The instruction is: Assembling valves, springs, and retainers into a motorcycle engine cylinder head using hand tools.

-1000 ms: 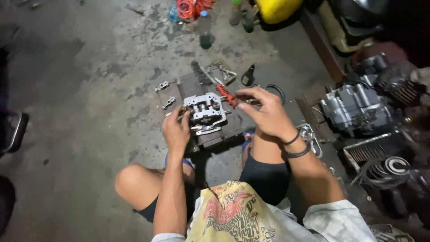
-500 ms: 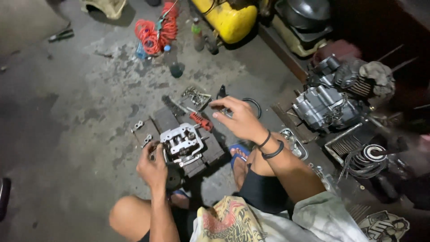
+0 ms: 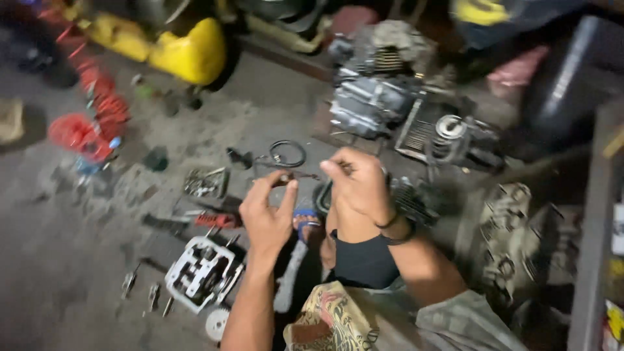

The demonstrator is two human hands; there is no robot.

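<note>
Concrete floor, grey and stained, parts scattered across it. Far side: yellow tank, and to its right a grey engine block with cooling fins, a second engine just beside it. Coiled red hose at left, blurred. Near the person's bare knee lies a silver cylinder head, upright on the floor, with small metal bits just left of it and a white toothed sprocket just below it. A red-handled tool lies above the head; a tray of small parts beyond it; a black cable ring farther out. Both hands raised, well above the floor. Left hand pinches one end of a small dark slender part between thumb and forefinger. Right hand, dark bands at the wrist, fingers curled narrow at the part's other end; whether it truly grips the part, cannot tell, motion blur.
</note>
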